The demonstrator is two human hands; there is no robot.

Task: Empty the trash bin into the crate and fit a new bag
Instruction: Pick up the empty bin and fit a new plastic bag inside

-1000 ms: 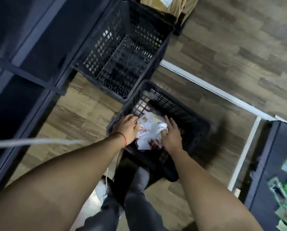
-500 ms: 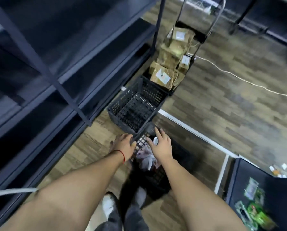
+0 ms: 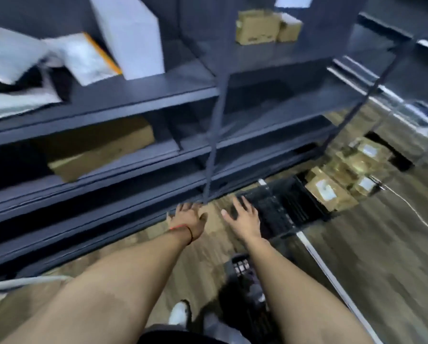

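Both my arms reach forward over the wooden floor. My left hand (image 3: 188,218), with a red string at the wrist, has its fingers spread and holds nothing. My right hand (image 3: 242,217) is also spread and bare, in front of the near edge of an empty black crate (image 3: 290,204) by the shelf foot. A second black crate (image 3: 242,266) shows between my forearms near my feet, mostly hidden by my right arm; its contents are blurred. No trash bin or bag can be made out.
A dark metal shelf rack (image 3: 133,100) fills the left and centre, holding white mailers (image 3: 83,58) and cardboard boxes (image 3: 96,147). More taped cardboard parcels (image 3: 342,175) are stacked past the far crate. A white floor line (image 3: 332,274) runs along the right.
The view has swung up from the near crate to the shelves. Both hands have left the crumpled trash in the near crate and now hover spread above the floor.
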